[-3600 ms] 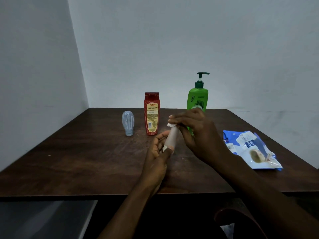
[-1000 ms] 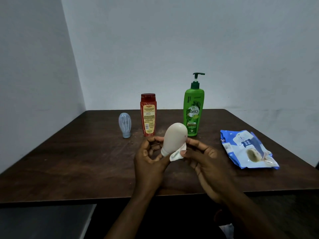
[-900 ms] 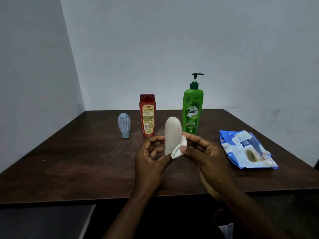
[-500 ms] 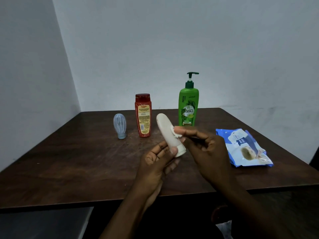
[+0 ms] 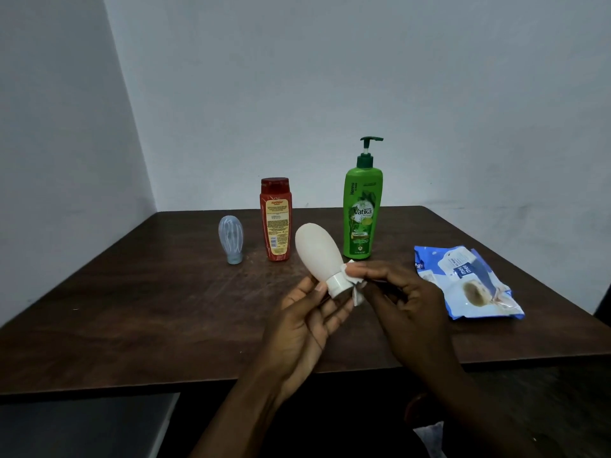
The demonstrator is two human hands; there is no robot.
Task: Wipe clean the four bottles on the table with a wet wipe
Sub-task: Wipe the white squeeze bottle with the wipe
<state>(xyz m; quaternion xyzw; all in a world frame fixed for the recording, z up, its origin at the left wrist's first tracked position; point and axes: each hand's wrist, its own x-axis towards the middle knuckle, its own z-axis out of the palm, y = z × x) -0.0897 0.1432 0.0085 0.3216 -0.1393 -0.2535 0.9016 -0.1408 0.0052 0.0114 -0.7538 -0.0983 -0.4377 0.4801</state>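
Held above dark wooden table: cream pear-shaped squeeze bottle, cap end down, body tilted up and left. Gripped at the white cap by thumb and fingers of left hand. Pressed against cap and neck: crumpled white wet wipe, pinched in right hand. Standing behind on table: small pale blue bottle, red flat bottle, green pump bottle. Lying at right: blue-and-white wipe pack.

The cream bottle has a white cap; the wipe at its four o'clock is white. At ten o'clock, a pale blue bottle, perhaps white-streaked; at eleven, a red bottle with yellow label; at one, a green bottle with dark-green pump.
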